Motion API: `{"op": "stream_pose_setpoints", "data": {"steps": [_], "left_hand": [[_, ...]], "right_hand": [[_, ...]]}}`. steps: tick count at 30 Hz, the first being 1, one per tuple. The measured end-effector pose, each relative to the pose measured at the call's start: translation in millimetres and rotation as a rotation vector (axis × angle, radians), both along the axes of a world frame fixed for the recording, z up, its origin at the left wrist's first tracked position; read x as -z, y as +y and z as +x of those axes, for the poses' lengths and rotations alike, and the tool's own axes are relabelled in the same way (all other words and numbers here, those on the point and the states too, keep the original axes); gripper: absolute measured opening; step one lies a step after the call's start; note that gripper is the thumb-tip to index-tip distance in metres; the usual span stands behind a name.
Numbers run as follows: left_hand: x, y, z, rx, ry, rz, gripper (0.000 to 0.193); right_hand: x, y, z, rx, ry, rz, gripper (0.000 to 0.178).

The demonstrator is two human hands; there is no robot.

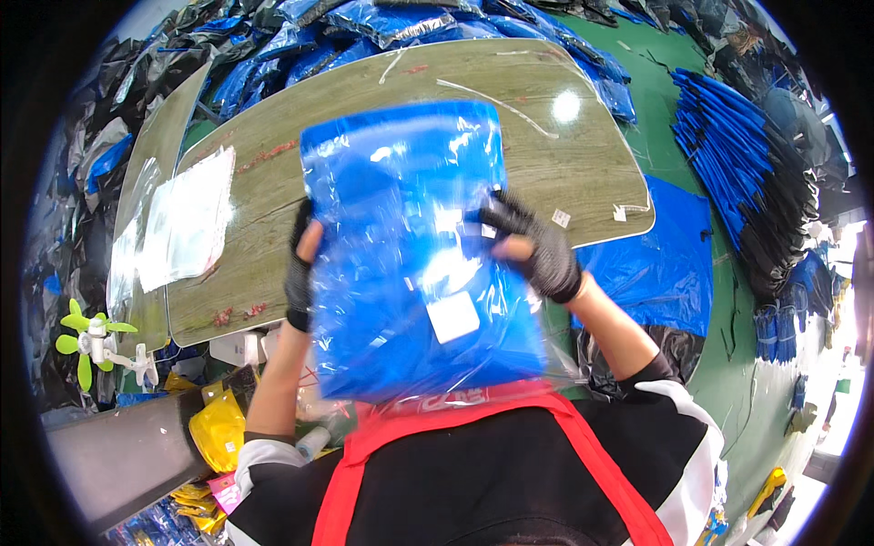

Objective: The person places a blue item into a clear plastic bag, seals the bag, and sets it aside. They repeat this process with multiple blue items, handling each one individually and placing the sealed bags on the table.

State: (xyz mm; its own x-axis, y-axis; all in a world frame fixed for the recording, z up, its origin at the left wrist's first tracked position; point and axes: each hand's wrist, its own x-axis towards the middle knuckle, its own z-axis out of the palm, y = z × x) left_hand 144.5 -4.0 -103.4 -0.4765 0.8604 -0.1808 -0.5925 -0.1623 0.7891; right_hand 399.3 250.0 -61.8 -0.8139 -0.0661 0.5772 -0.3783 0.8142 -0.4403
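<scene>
A blue folded sheet or garment in a clear plastic bag (391, 255) is held up in front of my chest, partly over the table. It carries a white square label (453, 317) on its lower front. Black fingerless gloves cover both hands. My left hand (302, 259) grips the package's left edge, the thumb along its side and the other fingers mostly hidden. Against the right edge, my right hand (537, 250) reaches its fingers over the front of the package. Those fingers are smeared by motion, so their grip is unclear.
The wood-grain table (273, 196) bears clear plastic bags (191, 218) at left and small paper tags (561, 217) at right. Blue packages (382, 23) heap behind it. More blue-and-black bundles (737, 164) lie at right. A green fan (91, 341) stands at left.
</scene>
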Motion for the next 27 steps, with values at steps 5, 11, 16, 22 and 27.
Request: {"op": "stream_pose_setpoints", "data": {"steps": [5, 11, 16, 22, 27], "left_hand": [[8, -23, 9, 0.174, 1.146, -0.652, 0.063], [22, 13, -41, -0.311, 1.019, -0.190, 0.069], [31, 68, -40, -0.145, 0.496, -0.322, 0.057], [-9, 69, -26, -0.311, 0.935, -0.264, 0.036], [-33, 54, -21, -0.137, 0.904, -0.185, 0.048]], "right_hand": [[63, -23, 32, 0.038, -0.213, 0.080, 0.041], [53, 15, -10, 0.370, -0.023, -0.827, 0.073], [62, 31, -66, 0.303, -0.196, -1.128, 0.053], [53, 34, -70, 0.488, -0.048, -0.881, 0.028], [17, 37, -57, 0.333, -0.300, -0.923, 0.038]]}}
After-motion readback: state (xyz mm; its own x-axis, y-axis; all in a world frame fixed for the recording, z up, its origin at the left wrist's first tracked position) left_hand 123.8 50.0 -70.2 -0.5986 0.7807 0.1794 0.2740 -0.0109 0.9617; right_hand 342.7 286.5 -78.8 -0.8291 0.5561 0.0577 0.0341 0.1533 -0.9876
